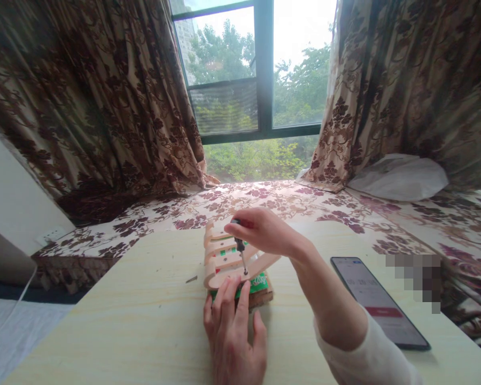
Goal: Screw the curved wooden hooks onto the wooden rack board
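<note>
My right hand (260, 230) is closed round the dark handle of a screwdriver (243, 258), which points down. The tip meets a dark screw (246, 274) in the near slat of a pale wooden piece (224, 261) with several slats and curled ends. Fingers of my left hand (234, 326) are spread and press on the near edge of that piece. Under the wood lies a green packet (258, 283) with white print, on top of a brown block (266, 297).
A phone (380, 302) with its screen lit lies on the pale table (136, 310) to the right. One small dark sliver (191, 279) is left of the wooden piece. Behind the table are a flowered cloth (264, 198), curtains, a window and a white bag (401, 177).
</note>
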Demonstrator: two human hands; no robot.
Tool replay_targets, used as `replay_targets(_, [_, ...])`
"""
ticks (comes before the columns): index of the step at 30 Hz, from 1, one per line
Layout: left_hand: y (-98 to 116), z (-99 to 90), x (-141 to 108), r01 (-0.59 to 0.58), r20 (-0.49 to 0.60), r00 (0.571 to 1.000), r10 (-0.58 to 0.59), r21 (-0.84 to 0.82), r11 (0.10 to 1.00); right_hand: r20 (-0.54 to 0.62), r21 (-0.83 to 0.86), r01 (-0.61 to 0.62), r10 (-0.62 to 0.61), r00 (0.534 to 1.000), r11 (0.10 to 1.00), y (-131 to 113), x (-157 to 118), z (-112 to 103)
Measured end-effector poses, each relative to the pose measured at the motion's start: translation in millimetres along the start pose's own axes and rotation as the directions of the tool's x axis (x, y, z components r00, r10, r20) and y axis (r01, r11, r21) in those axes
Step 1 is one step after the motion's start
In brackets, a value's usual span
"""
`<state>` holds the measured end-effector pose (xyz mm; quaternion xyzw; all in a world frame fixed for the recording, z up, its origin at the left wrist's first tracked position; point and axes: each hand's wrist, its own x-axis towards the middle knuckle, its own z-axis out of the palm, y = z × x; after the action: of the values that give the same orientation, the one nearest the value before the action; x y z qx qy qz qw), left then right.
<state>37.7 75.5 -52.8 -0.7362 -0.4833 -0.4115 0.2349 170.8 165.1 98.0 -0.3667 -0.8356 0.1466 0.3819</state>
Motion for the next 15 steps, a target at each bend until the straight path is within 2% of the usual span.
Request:
replay_targets(5, [-1.0,0.7,-0.6,-0.003,0.011,1.0,0.003,0.001,1.0,-0.071,-0.081,-0.085,0.08,0.994,0.993,-1.7,2.4,3.6])
replay_targets(10, [-1.4,0.4,-0.8,-0.001,0.004,1.0,0.001,0.001,1.0,-0.066,-0.022,-0.013,0.012,0.998,1.0,-0.7,0.8,2.7])
replay_targets(15, [-1.0,-0.5,-1.5,0.001,0.01,1.0,-0.001,-0.001,1.0,0.01,0.061,0.05,-0.051,0.999,0.997,1.8,-0.2,1.3])
